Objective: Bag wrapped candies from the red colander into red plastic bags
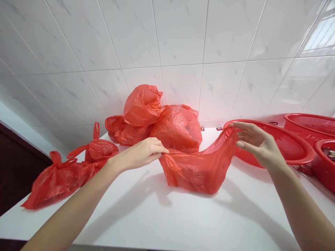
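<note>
A translucent red plastic bag (196, 174) is stretched between my two hands above the white table, its mouth pulled wide. My left hand (146, 151) pinches the bag's left edge between thumb and fingers. At the other side my right hand (256, 141) holds up the bag's right corner at its fingertips, with the thumb and fingers somewhat spread. The bag's lower part rests on or just over the tabletop; any contents cannot be made out. Close behind it a full red bag (178, 127) sits against the wall.
Another bulging red bag (142, 106) leans at the back. Tied red bags (56, 179) lie at the left on the white table (167, 223). Red plastic colanders (285, 141) and a red basin (326, 165) stand at the right. A tiled wall (180, 38) closes the back.
</note>
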{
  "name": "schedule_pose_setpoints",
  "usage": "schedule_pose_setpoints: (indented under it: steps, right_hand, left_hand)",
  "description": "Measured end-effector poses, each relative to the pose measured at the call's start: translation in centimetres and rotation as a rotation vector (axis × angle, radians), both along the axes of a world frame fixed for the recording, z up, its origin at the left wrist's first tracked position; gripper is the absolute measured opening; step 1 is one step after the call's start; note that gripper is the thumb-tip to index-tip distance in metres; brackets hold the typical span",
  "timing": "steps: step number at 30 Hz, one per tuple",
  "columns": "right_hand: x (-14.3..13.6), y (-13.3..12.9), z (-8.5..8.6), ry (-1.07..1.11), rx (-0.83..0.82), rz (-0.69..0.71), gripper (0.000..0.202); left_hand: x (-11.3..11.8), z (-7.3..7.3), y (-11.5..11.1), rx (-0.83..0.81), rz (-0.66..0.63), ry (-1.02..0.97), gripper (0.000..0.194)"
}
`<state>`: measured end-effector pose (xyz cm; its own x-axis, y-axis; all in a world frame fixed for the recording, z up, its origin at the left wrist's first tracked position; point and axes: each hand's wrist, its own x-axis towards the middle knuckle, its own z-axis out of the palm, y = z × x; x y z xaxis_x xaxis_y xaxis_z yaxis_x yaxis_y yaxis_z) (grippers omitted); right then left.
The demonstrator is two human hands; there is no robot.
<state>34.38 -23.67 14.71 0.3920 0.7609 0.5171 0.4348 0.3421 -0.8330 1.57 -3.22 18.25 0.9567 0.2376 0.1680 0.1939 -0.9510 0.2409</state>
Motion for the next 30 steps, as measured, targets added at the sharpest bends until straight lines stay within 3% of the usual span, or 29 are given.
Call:
schedule_pose_setpoints:
  steps: [4, 8, 11, 15, 20, 25, 30]
  right_hand:
    - [0.4, 0.1, -3.7, 0.062, -0.102, 0.169, 0.090]
    - [-0.8, 1.6, -5.8, 0.135, -0.281, 0.240, 0.077]
    - [-2.2, 3.3, -5.8, 0.264, -0.314, 0.216, 0.057]
    - [-3.6, 4.9, -5.0, 0.434, -0.232, 0.247, 0.047]
    - [-4.3, 5.9, -4.5, 0.448, -0.207, 0.275, 0.043]
    - [-4.7, 6.2, -4.6, 0.465, -0.184, 0.250, 0.041]
    - [-4.8, 6.1, -4.7, 0.477, -0.183, 0.250, 0.040]
  left_hand:
    - [0.0, -0.3, -0.3, -0.006, -0.017, -0.043, 0.034]
    - [0.4, -0.2, -0.6, 0.029, -0.027, -0.029, 0.037]
    - [0.3, 0.0, -1.1, 0.049, -0.002, -0.016, 0.036]
    - [-0.7, 0.3, -1.3, 0.026, 0.093, -0.055, 0.034]
    - [-1.9, -0.1, -0.8, -0.004, 0.257, -0.289, 0.032]
    - [-2.6, -2.0, -1.7, -0.183, 0.319, -0.422, 0.026]
    - [-3.0, -5.4, -3.7, -0.182, 0.463, -0.555, 0.024]
